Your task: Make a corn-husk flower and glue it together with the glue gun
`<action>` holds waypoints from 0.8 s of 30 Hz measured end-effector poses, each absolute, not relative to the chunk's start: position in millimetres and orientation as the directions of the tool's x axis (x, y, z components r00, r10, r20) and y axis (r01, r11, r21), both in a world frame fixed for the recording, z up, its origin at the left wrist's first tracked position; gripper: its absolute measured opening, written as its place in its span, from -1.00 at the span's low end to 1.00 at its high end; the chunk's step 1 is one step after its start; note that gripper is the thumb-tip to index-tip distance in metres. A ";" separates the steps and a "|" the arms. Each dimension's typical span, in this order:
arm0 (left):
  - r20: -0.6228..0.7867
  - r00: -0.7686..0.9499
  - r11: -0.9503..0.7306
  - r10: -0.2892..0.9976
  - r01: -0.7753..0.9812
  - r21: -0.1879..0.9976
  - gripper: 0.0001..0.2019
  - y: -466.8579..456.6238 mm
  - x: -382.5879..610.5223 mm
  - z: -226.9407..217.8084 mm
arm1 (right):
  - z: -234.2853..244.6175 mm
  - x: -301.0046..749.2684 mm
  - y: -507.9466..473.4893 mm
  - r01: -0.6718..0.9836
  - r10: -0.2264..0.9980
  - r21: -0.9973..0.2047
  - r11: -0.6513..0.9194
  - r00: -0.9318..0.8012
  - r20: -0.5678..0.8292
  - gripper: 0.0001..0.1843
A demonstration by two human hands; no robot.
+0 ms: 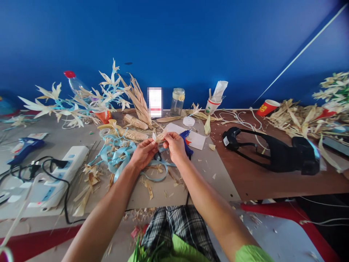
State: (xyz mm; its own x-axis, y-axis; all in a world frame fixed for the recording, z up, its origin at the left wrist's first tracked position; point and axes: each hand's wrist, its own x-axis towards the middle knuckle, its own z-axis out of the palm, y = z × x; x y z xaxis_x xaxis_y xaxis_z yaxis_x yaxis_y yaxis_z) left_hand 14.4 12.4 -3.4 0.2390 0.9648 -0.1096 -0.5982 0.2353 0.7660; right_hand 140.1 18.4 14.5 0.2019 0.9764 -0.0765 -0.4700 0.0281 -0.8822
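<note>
The left hand (144, 153) and right hand (175, 146) pinch a corn husk piece (160, 137) above the tabletop (209, 182), inward from its front edge.

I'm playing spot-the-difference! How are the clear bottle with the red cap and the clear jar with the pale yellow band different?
The clear, red-capped bottle narrows toward its top; the clear, yellow-banded jar has straighter sides. The bottle is partly hidden behind pale husk leaves; the jar is mostly uncovered. Both are see-through and near the blue wall.
</note>
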 end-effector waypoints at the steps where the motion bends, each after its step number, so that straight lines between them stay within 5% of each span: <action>1: -0.109 0.238 0.233 0.965 -0.595 0.769 -0.86 12.5 14.4 -3.8 | 14.2 140.1 18.2 -0.458 0.974 -0.889 0.031 0.213 -0.076 -0.84; 24: -0.068 0.157 0.130 0.985 -0.427 0.895 -0.76 11.0 17.7 -7.0 | 14.5 138.8 15.5 -0.348 0.951 -0.938 -0.010 0.285 -0.116 -0.86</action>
